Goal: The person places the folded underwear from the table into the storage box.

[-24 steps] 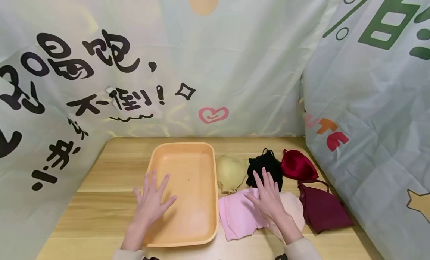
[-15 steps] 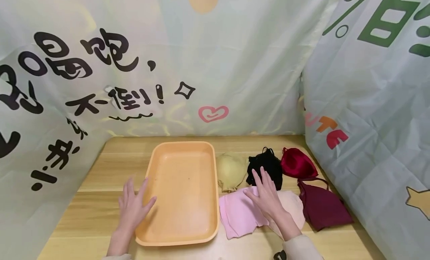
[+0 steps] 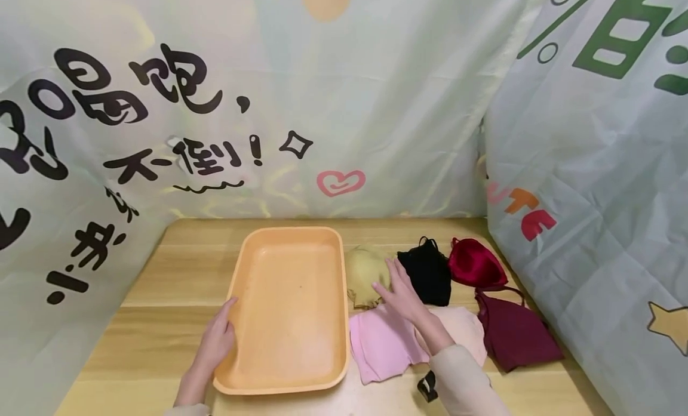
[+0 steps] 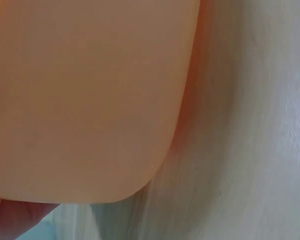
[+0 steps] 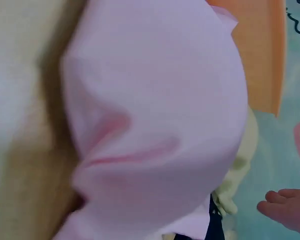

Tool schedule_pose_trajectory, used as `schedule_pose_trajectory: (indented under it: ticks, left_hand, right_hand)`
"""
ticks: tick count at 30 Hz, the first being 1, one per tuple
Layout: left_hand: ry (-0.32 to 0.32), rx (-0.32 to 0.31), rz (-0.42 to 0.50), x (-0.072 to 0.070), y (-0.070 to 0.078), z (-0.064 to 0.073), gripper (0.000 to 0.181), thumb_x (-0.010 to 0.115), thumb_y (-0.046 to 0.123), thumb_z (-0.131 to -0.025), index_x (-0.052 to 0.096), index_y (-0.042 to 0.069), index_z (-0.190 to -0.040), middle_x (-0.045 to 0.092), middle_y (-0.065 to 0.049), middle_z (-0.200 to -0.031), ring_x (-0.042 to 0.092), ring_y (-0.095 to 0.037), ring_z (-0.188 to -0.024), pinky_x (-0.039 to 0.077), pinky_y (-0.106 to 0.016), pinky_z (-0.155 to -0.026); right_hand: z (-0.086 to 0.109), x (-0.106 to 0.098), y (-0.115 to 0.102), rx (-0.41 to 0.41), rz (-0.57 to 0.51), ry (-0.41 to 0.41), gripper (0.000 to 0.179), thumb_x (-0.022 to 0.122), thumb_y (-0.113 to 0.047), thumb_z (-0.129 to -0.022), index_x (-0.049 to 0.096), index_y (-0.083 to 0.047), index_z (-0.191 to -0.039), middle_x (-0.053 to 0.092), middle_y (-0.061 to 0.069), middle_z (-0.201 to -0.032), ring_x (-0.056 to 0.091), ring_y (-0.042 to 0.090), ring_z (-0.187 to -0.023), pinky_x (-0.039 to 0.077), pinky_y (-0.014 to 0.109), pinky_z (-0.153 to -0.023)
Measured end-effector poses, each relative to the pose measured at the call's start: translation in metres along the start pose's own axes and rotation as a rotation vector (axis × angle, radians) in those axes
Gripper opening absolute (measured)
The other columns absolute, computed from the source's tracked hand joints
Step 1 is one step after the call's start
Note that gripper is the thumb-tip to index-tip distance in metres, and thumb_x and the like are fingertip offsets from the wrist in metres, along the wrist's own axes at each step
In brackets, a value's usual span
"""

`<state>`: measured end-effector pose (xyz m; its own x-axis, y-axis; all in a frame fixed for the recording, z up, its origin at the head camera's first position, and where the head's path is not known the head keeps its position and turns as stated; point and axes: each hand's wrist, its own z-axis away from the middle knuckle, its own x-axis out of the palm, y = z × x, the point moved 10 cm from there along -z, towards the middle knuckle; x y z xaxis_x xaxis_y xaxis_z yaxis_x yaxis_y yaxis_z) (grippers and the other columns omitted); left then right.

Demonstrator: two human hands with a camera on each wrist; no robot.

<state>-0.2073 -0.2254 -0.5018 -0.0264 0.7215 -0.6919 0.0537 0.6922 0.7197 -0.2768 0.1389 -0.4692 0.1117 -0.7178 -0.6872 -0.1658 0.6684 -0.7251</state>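
Orange tray point(image 3: 290, 314) lies flat on the table point(image 3: 150, 332) in my head view, the left hand point(image 3: 217, 338) pinching its rim at about 9 o'clock. At the tray's 2 o'clock I see the yellow garment point(image 3: 365, 274); the right hand point(image 3: 404, 298), fingers apart, is beside it, contact unclear. In my left wrist view, part of 1 hand shows at 8 o'clock. My right wrist view is mostly pink garment point(image 5: 155, 100), fingers at 4 o'clock.
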Motion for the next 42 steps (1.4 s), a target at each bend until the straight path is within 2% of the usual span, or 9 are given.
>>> schedule_pose_trajectory:
  ticks: [7, 11, 13, 15, 18, 24, 33, 37, 42]
  left_hand:
    - [-0.045, -0.028, 0.020, 0.002, -0.008, -0.002, 0.050, 0.032, -0.010, -0.088, 0.025, -0.007, -0.137, 0.036, -0.036, -0.132, 0.043, -0.015, -0.049, 0.045, -0.030, -0.061]
    - [-0.012, 0.006, 0.014, 0.000, -0.006, -0.003, 0.050, 0.032, -0.011, -0.087, 0.027, -0.008, -0.136, 0.032, -0.037, -0.134, 0.055, -0.045, -0.097, 0.045, -0.050, -0.087]
    - [0.002, 0.034, 0.017, 0.001, -0.003, -0.004, 0.049, 0.033, -0.012, -0.086, 0.028, -0.008, -0.135, 0.034, -0.038, -0.133, 0.057, -0.042, -0.095, 0.046, -0.047, -0.087]
    - [-0.010, 0.040, 0.046, 0.004, -0.003, -0.004, 0.050, 0.033, -0.013, -0.086, 0.028, -0.009, -0.135, 0.036, -0.038, -0.130, 0.059, -0.024, -0.065, 0.051, -0.035, -0.072]
    - [-0.019, 0.034, 0.049, 0.005, -0.002, -0.003, 0.050, 0.034, -0.014, -0.086, 0.028, -0.008, -0.136, 0.037, -0.038, -0.128, 0.032, -0.004, -0.045, 0.044, -0.026, -0.056]
    - [-0.007, 0.010, 0.037, 0.000, -0.003, -0.002, 0.051, 0.034, -0.012, -0.087, 0.026, -0.005, -0.137, 0.034, -0.037, -0.132, 0.033, -0.007, -0.051, 0.045, -0.036, -0.070]
    - [-0.029, 0.015, 0.084, 0.002, -0.002, -0.008, 0.052, 0.033, -0.011, -0.089, 0.022, -0.006, -0.139, 0.037, -0.035, -0.128, 0.028, -0.002, -0.042, 0.039, -0.023, -0.054]
    - [-0.030, -0.002, 0.086, 0.002, -0.006, -0.008, 0.052, 0.033, -0.011, -0.088, 0.023, -0.005, -0.140, 0.039, -0.034, -0.126, 0.030, -0.005, -0.043, 0.039, -0.025, -0.052]
    - [0.064, 0.118, 0.036, -0.007, 0.006, -0.006, 0.051, 0.035, -0.014, -0.084, 0.028, -0.010, -0.135, 0.051, -0.032, -0.108, 0.039, -0.012, -0.048, 0.045, -0.031, -0.058]
  right_hand:
    - [-0.041, 0.017, 0.005, 0.039, -0.016, 0.019, 0.057, 0.050, -0.026, -0.092, 0.033, 0.004, -0.137, 0.020, 0.033, -0.142, 0.022, 0.049, -0.128, 0.023, 0.062, -0.100]
    - [-0.055, 0.036, 0.019, 0.132, -0.027, -0.094, 0.060, 0.047, -0.031, -0.094, 0.025, -0.003, -0.143, 0.009, 0.032, -0.145, 0.012, 0.049, -0.131, 0.018, 0.064, -0.101]
    - [-0.057, 0.046, 0.026, 0.171, 0.004, -0.163, 0.064, 0.044, -0.035, -0.094, 0.019, -0.008, -0.146, 0.004, 0.032, -0.146, 0.004, 0.049, -0.132, 0.012, 0.065, -0.102]
    - [-0.057, 0.054, 0.034, 0.196, 0.078, -0.215, 0.065, 0.042, -0.039, -0.094, 0.016, -0.011, -0.147, 0.002, 0.033, -0.146, -0.001, 0.051, -0.132, 0.009, 0.068, -0.100]
    - [-0.058, 0.060, 0.038, 0.222, 0.167, -0.231, 0.063, 0.041, -0.043, -0.094, 0.020, -0.014, -0.146, 0.008, 0.033, -0.146, 0.002, 0.052, -0.131, 0.011, 0.069, -0.099]
    - [-0.069, 0.055, 0.033, 0.254, 0.170, -0.157, 0.063, 0.053, -0.040, -0.089, 0.030, -0.013, -0.141, 0.015, 0.035, -0.142, 0.010, 0.053, -0.129, 0.021, 0.067, -0.097]
    - [-0.068, 0.038, 0.047, 0.430, 0.032, -0.094, 0.097, 0.070, -0.034, -0.078, 0.009, 0.001, -0.144, 0.009, 0.037, -0.142, 0.003, 0.054, -0.129, 0.014, 0.065, -0.101]
    - [-0.064, 0.035, 0.057, 0.479, 0.010, -0.108, 0.092, 0.070, -0.032, -0.077, 0.017, 0.005, -0.142, 0.021, 0.034, -0.141, 0.011, 0.052, -0.128, 0.017, 0.064, -0.102]
    - [-0.060, 0.033, 0.058, 0.474, -0.117, -0.119, 0.076, 0.066, -0.026, -0.079, 0.030, 0.010, -0.135, 0.032, 0.031, -0.137, 0.027, 0.046, -0.125, 0.030, 0.054, -0.101]
